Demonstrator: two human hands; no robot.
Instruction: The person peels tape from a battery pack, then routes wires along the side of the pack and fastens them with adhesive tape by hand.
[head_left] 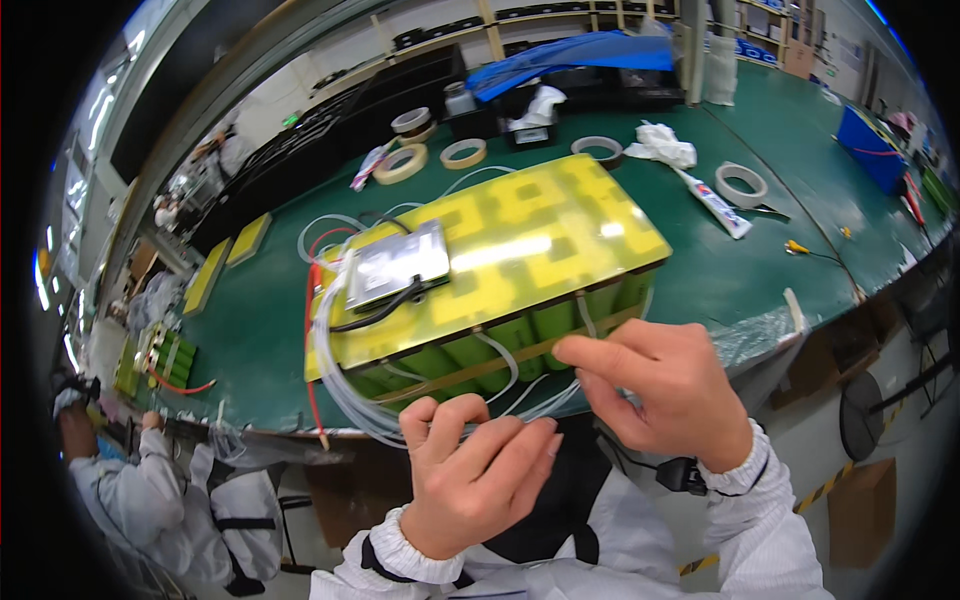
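Observation:
A large battery pack (540,235) of green cylindrical cells under a yellow top board lies on the bench in front of me. On its top is a flat silver circuit module (400,265) with black cables. Thin white wires (335,345) loop down from the module's left side and along the pack's near side. My left hand (475,470) is closed over these wires, below the pack's near edge. Against the near side, at the right, my right hand (665,395) pinches with thumb and index finger; what lies between them is hidden, though wires pass close by.
Tape rolls (740,185), a white tube (718,205) and crumpled tissue (660,145) lie beyond the pack on the green bench (800,265). A smaller green cell pack (170,358) with a red lead is at left, near another person (140,500) in white.

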